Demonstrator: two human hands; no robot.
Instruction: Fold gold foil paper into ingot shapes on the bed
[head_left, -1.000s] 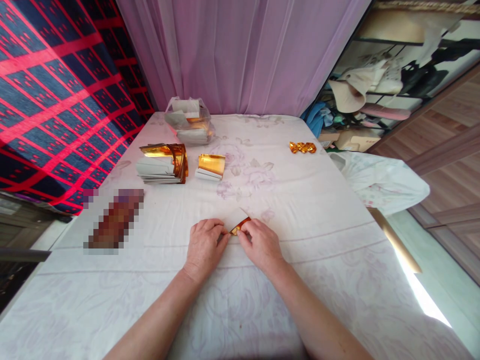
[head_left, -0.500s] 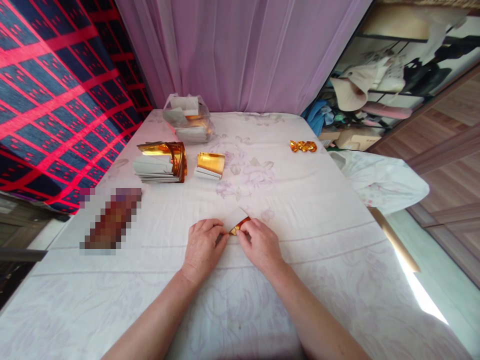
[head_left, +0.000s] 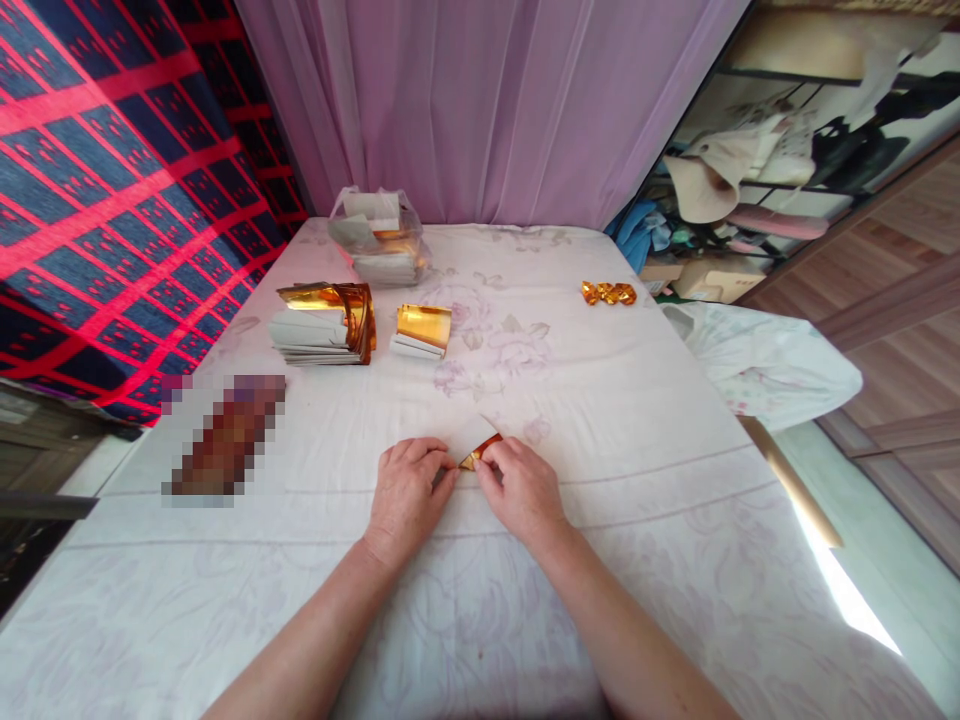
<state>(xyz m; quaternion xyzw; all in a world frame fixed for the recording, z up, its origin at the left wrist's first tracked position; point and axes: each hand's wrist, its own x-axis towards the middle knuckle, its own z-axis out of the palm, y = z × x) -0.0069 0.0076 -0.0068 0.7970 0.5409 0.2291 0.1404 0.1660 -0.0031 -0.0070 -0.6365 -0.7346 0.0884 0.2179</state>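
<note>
Far left on the bed [head_left: 675,520]: a blurred patch [head_left: 223,436]. Behind it, a paper stack [head_left: 319,325] capped with gold foil, a smaller stack [head_left: 421,331] just beside it, and a plastic bag [head_left: 377,238] of sheets farther back. Near the middle front, left hand [head_left: 409,490] knuckles up, fingers curled, fingertips pinching the near edge of the gold sheet [head_left: 480,449]. Flat on the bedcover between both hands, that sheet, white side up with gold showing at the fold. Right hand [head_left: 521,487] likewise curled, pinching the same fold. Far right, folded gold pieces [head_left: 607,293] near the bed's edge.
</note>
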